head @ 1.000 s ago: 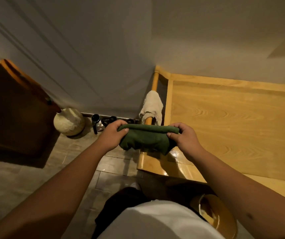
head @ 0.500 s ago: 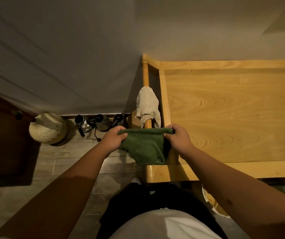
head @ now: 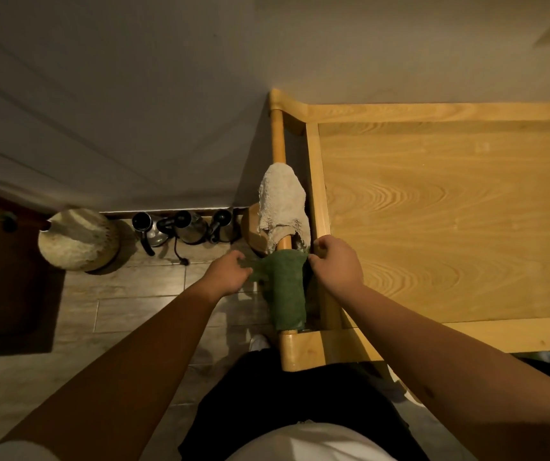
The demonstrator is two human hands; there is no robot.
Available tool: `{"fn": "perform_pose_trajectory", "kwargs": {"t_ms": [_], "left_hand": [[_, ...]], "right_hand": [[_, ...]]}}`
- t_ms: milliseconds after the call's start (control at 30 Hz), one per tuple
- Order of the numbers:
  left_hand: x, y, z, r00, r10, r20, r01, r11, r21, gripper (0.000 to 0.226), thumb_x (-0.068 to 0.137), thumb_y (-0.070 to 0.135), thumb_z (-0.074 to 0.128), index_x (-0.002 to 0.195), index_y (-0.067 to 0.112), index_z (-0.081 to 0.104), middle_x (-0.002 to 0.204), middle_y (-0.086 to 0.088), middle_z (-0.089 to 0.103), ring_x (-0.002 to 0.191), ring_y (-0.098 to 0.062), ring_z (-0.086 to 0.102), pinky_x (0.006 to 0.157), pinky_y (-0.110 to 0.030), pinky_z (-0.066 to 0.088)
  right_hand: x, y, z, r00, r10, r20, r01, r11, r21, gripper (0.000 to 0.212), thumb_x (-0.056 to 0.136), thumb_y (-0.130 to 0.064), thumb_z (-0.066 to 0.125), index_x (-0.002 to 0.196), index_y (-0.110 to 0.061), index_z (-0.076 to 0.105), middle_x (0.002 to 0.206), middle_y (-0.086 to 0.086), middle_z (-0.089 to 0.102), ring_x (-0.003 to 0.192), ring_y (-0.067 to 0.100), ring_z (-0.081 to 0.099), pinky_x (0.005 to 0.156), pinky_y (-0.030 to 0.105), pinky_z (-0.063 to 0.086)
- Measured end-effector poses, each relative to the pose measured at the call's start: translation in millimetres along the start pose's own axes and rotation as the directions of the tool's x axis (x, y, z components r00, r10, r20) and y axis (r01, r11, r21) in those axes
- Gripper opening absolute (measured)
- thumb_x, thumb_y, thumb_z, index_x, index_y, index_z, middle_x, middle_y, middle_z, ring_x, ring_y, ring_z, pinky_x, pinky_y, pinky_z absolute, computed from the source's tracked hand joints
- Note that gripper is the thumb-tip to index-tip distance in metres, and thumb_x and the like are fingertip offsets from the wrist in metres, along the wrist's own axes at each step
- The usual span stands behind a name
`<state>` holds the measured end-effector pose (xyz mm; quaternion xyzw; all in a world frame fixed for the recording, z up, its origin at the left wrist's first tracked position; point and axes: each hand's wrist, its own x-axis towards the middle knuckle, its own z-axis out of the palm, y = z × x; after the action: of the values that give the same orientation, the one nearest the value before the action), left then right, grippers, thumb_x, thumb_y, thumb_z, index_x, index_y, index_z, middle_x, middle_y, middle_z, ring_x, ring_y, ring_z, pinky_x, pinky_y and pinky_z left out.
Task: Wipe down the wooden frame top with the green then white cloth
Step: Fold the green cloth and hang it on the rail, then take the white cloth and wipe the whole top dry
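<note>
Green cloth [head: 286, 291]: no longer stretched flat between the hands; now draped over the round wooden rail [head: 278, 141], hanging lengthwise.
Left hand [head: 230, 274]: now pinches only a left corner.
Right hand [head: 335, 262]: now beside the cloth's right edge.

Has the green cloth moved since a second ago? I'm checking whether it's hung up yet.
Yes. The green cloth now drapes over the wooden rail, just below the white cloth, instead of stretched between the hands.
</note>
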<state>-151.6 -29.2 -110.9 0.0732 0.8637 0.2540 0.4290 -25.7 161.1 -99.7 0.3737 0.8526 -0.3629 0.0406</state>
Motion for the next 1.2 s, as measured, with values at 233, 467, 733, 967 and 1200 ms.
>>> {"fn": "perform_pose_trajectory", "kwargs": {"t_ms": [233,467,733,967,1200], "left_hand": [[14.1,47.2,-15.0,0.918,0.396,-0.02,-0.376,0.885,0.273,0.115,0.074,0.027,0.082,0.157,0.031,0.003,0.165,-0.004,0.009,0.145,-0.034,0.029,0.108,-0.041,0.038],[37.0,67.7,-11.8,0.873,0.487,0.017,-0.393,0.682,0.617,0.114,0.081,0.044,0.074,0.156,0.029,-0.01,0.166,-0.005,0.003,0.149,-0.031,0.019,0.1,-0.052,0.049],[40.9,77.2,-12.6,0.755,0.636,-0.156,-0.441,0.67,0.598,0.078,0.085,0.011,0.064,0.155,0.018,0.03,0.163,-0.014,0.027,0.15,-0.031,0.026,0.115,-0.048,0.034],[25.8,130.7,-46.1,0.686,0.699,-0.201,-0.36,0.567,0.741,0.049,0.088,0.017,0.065,0.133,0.026,0.048,0.121,-0.004,0.061,0.11,-0.028,0.06,0.077,-0.041,0.046],[-24.2,192.9,-39.2,0.627,0.771,-0.111,-0.44,0.468,0.767,0.058,0.082,0.016,0.07,0.132,0.024,0.043,0.116,-0.008,0.056,0.099,-0.032,0.061,0.082,-0.046,0.048]], "right_hand": [[35.8,-14.4,-8.7,0.959,-0.28,0.035,0.282,0.94,-0.19,0.065,0.081,-0.022,0.073,0.14,-0.019,0.045,0.139,0.006,0.052,0.127,0.027,0.047,0.104,0.04,0.041],[64.5,-28.2,11.6,0.888,-0.456,0.058,0.454,0.852,-0.259,0.091,0.077,-0.031,0.077,0.15,-0.007,0.027,0.144,0.013,0.048,0.128,0.03,0.046,0.106,0.044,0.042],[82.8,-34.6,4.9,0.941,-0.338,0.0,0.337,0.938,-0.083,0.047,0.089,-0.018,0.06,0.132,-0.033,0.048,0.1,0.0,0.069,0.085,0.023,0.063,0.072,0.041,0.054],[99.5,-52.9,-65.2,0.838,-0.546,0.017,0.516,0.781,-0.353,0.046,0.086,-0.024,0.064,0.13,-0.031,0.051,0.106,0.003,0.067,0.093,0.027,0.064,0.065,0.037,0.053],[73.8,-38.4,-161.8,0.769,-0.637,-0.046,0.533,0.679,-0.505,0.051,0.088,-0.018,0.062,0.136,-0.03,0.05,0.124,0.003,0.062,0.107,0.029,0.061,0.062,0.033,0.048]]}}
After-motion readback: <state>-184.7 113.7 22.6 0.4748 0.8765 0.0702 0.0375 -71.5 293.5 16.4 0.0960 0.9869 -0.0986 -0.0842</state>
